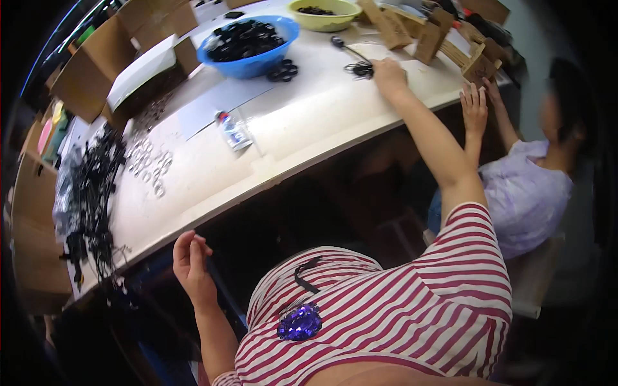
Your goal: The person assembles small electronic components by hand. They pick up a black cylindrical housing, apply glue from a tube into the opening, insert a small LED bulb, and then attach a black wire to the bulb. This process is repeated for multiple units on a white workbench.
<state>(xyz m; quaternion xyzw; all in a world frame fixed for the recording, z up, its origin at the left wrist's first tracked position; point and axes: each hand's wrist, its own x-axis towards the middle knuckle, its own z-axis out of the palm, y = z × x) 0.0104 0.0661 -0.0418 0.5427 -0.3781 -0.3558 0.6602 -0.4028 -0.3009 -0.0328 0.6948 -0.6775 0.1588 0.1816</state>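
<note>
At the far side of the table, my right hand [389,77] is closed on a thin black cable [360,54] with a round black end. A loose coil of the cable [358,69] lies beside the fingertips, which are partly hidden. My left hand [192,260] hangs in the air just off the table's near edge, its fingers curled loosely together, and nothing shows in them. Left of my right hand are several black rings [283,71], in front of a blue basin [252,62] heaped with black parts.
A tube-like packet [233,132] and a pale sheet [219,103] lie on the white table [309,116]. Clear rings [149,161] and a pile of black cables [96,174] are at left, near cardboard boxes [84,77]. A yellow bowl [325,20] and wooden blocks [432,38] stand behind; a co-worker [524,193] sits right.
</note>
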